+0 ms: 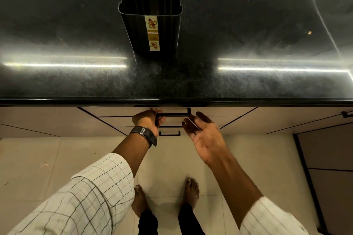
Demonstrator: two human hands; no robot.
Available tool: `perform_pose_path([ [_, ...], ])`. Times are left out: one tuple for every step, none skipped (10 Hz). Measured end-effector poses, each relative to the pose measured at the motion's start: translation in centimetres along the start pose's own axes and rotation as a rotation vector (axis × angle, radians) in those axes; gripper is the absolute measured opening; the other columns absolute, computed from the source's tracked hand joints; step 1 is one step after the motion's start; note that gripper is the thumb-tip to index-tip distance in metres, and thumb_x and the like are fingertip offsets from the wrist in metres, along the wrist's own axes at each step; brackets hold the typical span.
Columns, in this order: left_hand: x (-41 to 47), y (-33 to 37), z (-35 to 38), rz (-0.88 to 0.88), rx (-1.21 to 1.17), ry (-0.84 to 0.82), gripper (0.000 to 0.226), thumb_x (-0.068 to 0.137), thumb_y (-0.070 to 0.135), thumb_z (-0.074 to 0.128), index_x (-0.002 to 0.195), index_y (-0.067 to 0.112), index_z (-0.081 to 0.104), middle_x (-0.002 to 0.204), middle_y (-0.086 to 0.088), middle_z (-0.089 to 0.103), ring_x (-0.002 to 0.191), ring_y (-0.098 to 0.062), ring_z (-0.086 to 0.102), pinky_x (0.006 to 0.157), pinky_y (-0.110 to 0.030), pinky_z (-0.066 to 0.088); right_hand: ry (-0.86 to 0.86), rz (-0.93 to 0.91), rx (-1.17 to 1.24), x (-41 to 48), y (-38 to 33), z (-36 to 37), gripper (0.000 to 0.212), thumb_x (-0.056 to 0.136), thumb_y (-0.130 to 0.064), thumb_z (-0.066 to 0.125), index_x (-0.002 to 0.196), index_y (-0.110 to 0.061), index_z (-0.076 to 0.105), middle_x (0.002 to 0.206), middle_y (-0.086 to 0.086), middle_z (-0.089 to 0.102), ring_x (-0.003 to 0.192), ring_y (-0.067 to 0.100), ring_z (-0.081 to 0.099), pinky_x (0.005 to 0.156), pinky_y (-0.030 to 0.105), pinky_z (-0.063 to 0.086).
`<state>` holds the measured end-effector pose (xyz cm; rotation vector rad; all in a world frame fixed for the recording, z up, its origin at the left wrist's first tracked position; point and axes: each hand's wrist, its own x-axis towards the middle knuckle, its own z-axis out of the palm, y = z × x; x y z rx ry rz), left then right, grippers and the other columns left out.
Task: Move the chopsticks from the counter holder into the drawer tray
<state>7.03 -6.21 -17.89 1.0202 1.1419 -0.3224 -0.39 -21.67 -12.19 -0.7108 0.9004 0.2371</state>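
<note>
Below the black counter [76,82], the left hand [148,120] gripped the drawer handle [173,114], right hand [204,133] open; a straight, level pull seemed best.

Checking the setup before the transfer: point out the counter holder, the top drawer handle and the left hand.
counter holder [150,30], head view, front wall at the label
top drawer handle [175,114], head view, bare bar
left hand [148,119], head view, back of hand

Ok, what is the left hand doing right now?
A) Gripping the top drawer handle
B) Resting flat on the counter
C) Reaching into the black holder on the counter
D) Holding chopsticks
A: the left hand is wrapped around the left end of the top drawer handle, below the counter edge; the right hand hovers open beside it.
</note>
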Motion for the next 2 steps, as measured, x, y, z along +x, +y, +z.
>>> perform_pose_path([
  [-0.1, 0.1, 0.2, 0.004, 0.003, 0.005, 0.008, 0.097, 0.009, 0.058, 0.091, 0.005, 0.061, 0.081, -0.011, 0.066, 0.066, -0.022, 0.065, 0.07, -0.037, 0.063, -0.092, -0.102, -0.077, -4.3, -1.1, -0.8, 0.042, 0.103, -0.007, 0.048, 0.145, -0.009, 0.051, 0.141, 0.014, 0.062, 0.133, 0.03, 0.058, 0.115, 0.049, 0.041],
  [-0.8, 0.0, 0.2, 0.013, 0.004, 0.023, 0.014, 0.098, 0.011, 0.058, 0.084, 0.007, 0.06, 0.078, -0.01, 0.066, 0.063, -0.022, 0.064, 0.076, -0.033, 0.059, -0.196, -0.291, -0.057, -11.7, -3.1, -1.4, 0.042, 0.098, -0.017, 0.049, 0.139, -0.013, 0.059, 0.137, 0.006, 0.067, 0.131, 0.022, 0.061, 0.111, 0.043, 0.042],
])
